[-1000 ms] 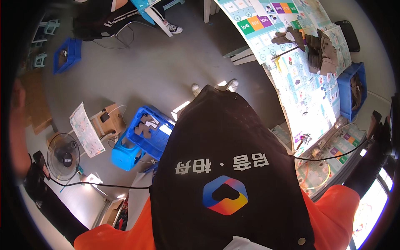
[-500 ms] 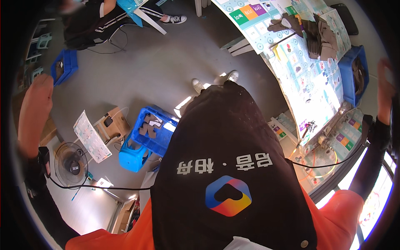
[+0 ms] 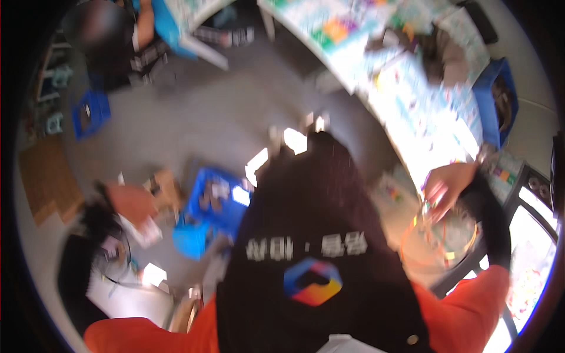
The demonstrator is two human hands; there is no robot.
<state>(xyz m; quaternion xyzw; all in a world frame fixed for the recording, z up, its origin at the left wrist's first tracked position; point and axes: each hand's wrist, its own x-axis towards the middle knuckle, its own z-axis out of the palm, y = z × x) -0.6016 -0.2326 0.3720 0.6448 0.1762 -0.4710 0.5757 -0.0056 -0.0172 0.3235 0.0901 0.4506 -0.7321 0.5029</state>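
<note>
My right hand [image 3: 450, 185] is over the near end of the table, its fingers curled together around something small that the blur hides. Below it an orange looped cord [image 3: 406, 235] lies on a pale surface. My left hand [image 3: 132, 203] hangs low at the left, smeared by motion, so its fingers do not show clearly. Nearest to it are a wooden stool [image 3: 166, 187] and a blue crate [image 3: 203, 176] with brown pieces inside. On the printed tabletop [image 3: 406, 100] at the right lies a heap of dark brown cloth-like pieces [image 3: 444, 56].
A blue bin [image 3: 491, 94] of brown pieces stands beside the table's right edge. A bright blue stool [image 3: 191, 240] sits below the crate. Another blue bin [image 3: 91, 115] and a seated person [image 3: 126, 47] are at the far left. Cardboard [image 3: 47, 176] lies at the left edge.
Both hands have come down and inward from the far sides. The right one is now over the cord at the table's near end, the left one beside the wooden stool.
</note>
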